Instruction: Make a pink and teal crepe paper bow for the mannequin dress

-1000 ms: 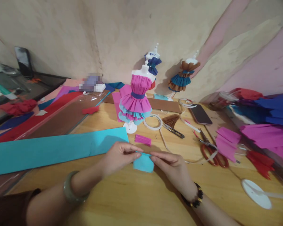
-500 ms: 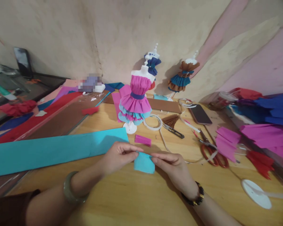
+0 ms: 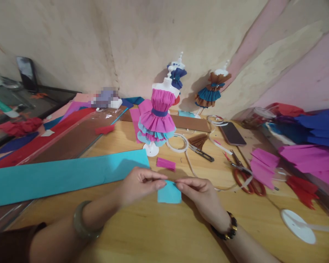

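Note:
A small turquoise piece of crepe paper (image 3: 169, 193) hangs between my two hands, low over the wooden table. My left hand (image 3: 142, 185) pinches its upper left corner between thumb and fingers. At the upper right corner, my right hand (image 3: 197, 191) pinches it the same way. Just beyond my fingers lies a pleated magenta paper strip (image 3: 166, 163). Behind that stands a small white mannequin (image 3: 164, 84) in a magenta and turquoise paper dress (image 3: 159, 122) with a dark blue waistband. To the left stretches a long turquoise paper strip (image 3: 71, 177).
Orange-handled scissors (image 3: 244, 179), thread snips (image 3: 201, 152), a tape roll (image 3: 178, 143) and a phone (image 3: 232, 133) lie at right. A white disc (image 3: 298, 225) sits near the right edge. Two more dressed mannequins stand by the wall, one in brown and blue (image 3: 212, 89).
My left thumb and fingers have slid slightly right along the paper's upper edge, closer to my right hand. The paper's lower edge now looks straighter. My right hand has hardly moved.

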Demonstrator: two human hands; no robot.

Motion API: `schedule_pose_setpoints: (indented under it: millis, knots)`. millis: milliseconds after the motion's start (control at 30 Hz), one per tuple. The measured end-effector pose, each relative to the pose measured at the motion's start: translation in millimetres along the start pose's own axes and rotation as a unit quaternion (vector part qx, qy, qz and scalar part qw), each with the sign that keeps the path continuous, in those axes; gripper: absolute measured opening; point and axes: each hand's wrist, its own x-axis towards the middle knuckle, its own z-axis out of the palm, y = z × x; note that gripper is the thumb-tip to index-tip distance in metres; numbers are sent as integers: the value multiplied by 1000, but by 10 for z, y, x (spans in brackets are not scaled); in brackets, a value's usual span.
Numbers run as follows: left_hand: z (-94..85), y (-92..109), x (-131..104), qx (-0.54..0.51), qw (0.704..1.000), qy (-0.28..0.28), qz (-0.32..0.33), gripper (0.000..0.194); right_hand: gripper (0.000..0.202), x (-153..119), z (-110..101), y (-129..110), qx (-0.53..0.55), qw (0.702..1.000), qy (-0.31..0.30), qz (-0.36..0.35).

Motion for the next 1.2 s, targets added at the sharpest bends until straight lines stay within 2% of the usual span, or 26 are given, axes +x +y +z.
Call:
schedule_pose_setpoints:
  millis: [133, 233, 367, 433, 500, 567, 667, 767, 867, 1000, 1200]
  knots:
    - [17, -33, 20, -36, 999, 8, -13, 20, 19, -2, 27, -11, -20, 1000, 13, -1]
    - [21, -49, 32, -23, 999, 9, -29, 19, 18, 0, 31, 23, -36, 999, 18, -19]
    - [26, -46, 29, 15, 1000, 22, -9, 21, 18, 2, 15, 86, -90, 990, 51, -91]
    - [32, -38, 17, 59, 997, 37, 41, 25, 20, -9, -2, 87, -152, 972, 69, -163]
    - [40, -27, 0, 105, 989, 47, 92, 33, 24, -29, -23, 62, -224, 939, 67, -251]
    - [44, -17, -16, 140, 981, 44, 125, 38, 33, -53, -42, 27, -281, 902, 38, -327]
    - [44, -10, -33, 167, 973, 18, 158, 30, 48, -83, -58, -3, -319, 866, -9, -384]
    - [45, -20, -34, 184, 963, 0, 198, 19, 56, -104, -59, 0, -337, 853, -37, -397]
    - [53, -40, -18, 178, 955, 12, 238, 16, 56, -113, -43, 7, -340, 854, -44, -392]
    - [66, -51, -2, 167, 949, 25, 266, 13, 45, -106, 1, -1, -331, 866, -38, -373]
    - [65, -48, -24, 226, 934, 31, 275, 13, 24, -92, 43, -31, -328, 875, -59, -352]
